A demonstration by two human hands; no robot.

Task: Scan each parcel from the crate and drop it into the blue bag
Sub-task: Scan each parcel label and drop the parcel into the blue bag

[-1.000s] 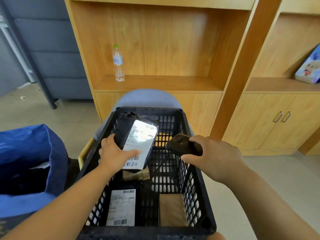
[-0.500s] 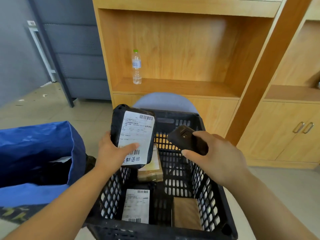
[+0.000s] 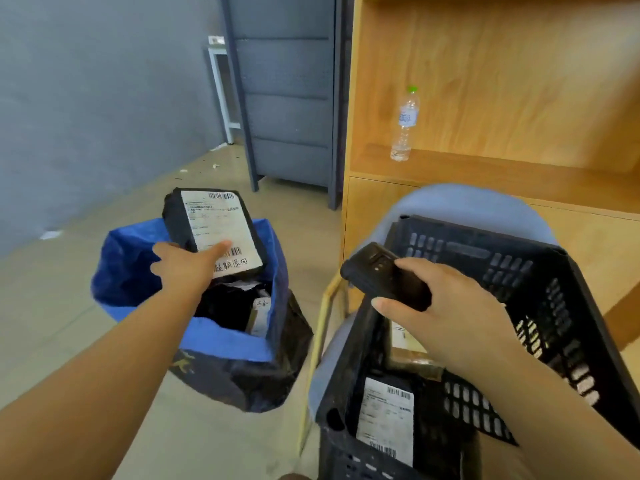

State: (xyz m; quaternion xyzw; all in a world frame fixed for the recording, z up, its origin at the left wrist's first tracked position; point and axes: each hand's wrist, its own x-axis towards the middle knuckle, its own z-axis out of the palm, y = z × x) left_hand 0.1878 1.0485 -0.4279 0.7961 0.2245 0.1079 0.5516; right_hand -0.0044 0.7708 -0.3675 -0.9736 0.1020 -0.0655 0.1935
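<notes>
In the near corner of the black slotted plastic crate (image 3: 519, 268) a black-wrapped parcel with a white label (image 3: 386, 420) leans, its foot cut off by the rim. The brown parcel (image 3: 412, 358) behind it is mostly hidden under the right hand (image 3: 446, 313), which grips a black handheld scanner (image 3: 381, 273) over the crate's left edge. Further left, the left hand (image 3: 180, 268) holds a flat black white-labelled parcel (image 3: 214, 226), thumb on the label, above the open mouth of the blue woven bag (image 3: 131, 258), whose dark contents are hard to make out.
</notes>
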